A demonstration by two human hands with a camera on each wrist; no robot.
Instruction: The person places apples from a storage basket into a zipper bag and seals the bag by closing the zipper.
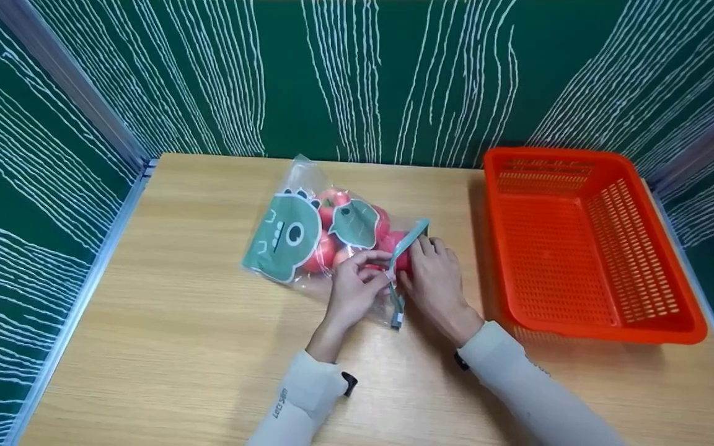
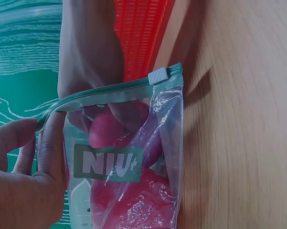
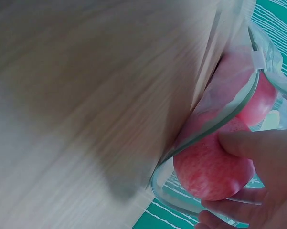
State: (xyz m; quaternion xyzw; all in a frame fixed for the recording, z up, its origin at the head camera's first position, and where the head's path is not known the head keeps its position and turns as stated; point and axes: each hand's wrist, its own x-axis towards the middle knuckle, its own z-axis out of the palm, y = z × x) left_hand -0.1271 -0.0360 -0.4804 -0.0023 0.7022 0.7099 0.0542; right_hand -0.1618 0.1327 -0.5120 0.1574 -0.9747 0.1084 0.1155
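Note:
A clear zipper bag (image 1: 282,238) with a green cartoon print lies on the table, several red apples (image 1: 323,254) inside it. With thumb and fingers my left hand (image 1: 354,288) pinches the green-edged mouth of the bag; the left wrist view shows that pinch on the rim (image 2: 105,90). My right hand (image 1: 437,275) reaches into the opening from the right. In the right wrist view its thumb and fingers grip a red apple (image 3: 212,167) just inside the mouth. The white zip slider (image 2: 157,76) sits near one end of the rim.
To the right stands an orange-red plastic basket (image 1: 499,248) with perforated walls. The wooden table (image 1: 165,279) is bordered by green panels (image 1: 295,74) with white wavy lines at the back and sides.

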